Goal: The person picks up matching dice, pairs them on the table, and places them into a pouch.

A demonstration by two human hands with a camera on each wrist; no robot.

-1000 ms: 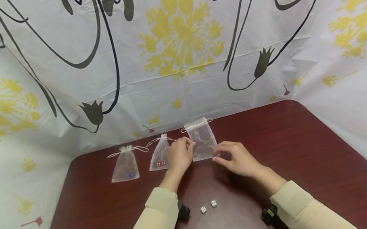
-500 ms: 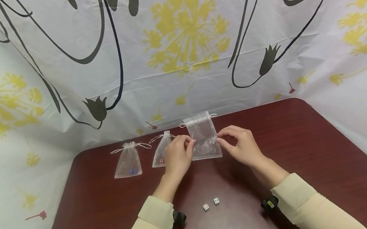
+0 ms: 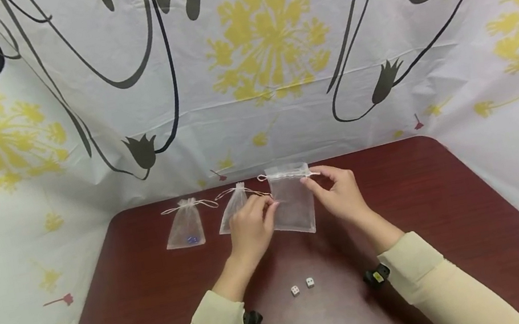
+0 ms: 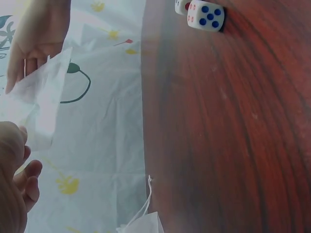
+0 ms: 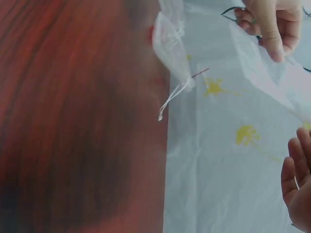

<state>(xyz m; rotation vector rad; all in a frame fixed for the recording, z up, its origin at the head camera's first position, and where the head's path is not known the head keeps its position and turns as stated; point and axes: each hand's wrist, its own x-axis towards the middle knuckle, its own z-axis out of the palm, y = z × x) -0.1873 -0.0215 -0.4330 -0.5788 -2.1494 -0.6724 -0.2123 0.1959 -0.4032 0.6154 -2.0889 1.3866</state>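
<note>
A sheer white drawstring pouch [image 3: 294, 207] hangs raised between the two hands near the back of the table. My left hand [image 3: 251, 224] pinches its left side, thumb against fingertips. At the upper right corner, beside the drawstring, my right hand [image 3: 340, 194] pinches the pouch between thumb and fingers. The pouch looks flat, with nothing visible inside. In the left wrist view the pouch [image 4: 44, 104] spans both hands. Two white dice [image 3: 295, 290] lie on the table in front, between the forearms.
A sheer pouch with blue dice [image 3: 184, 227] lies at the back left. Beside it is a second pouch [image 3: 234, 210], partly hidden by my left hand. A patterned white curtain [image 3: 253, 128] hangs behind the dark red table [image 3: 133, 300].
My right hand has moved from the pouch's lower right side up to its drawstring end. The pouch has been lifted and tilted, its lower edge now nearer. The dice stay put.
</note>
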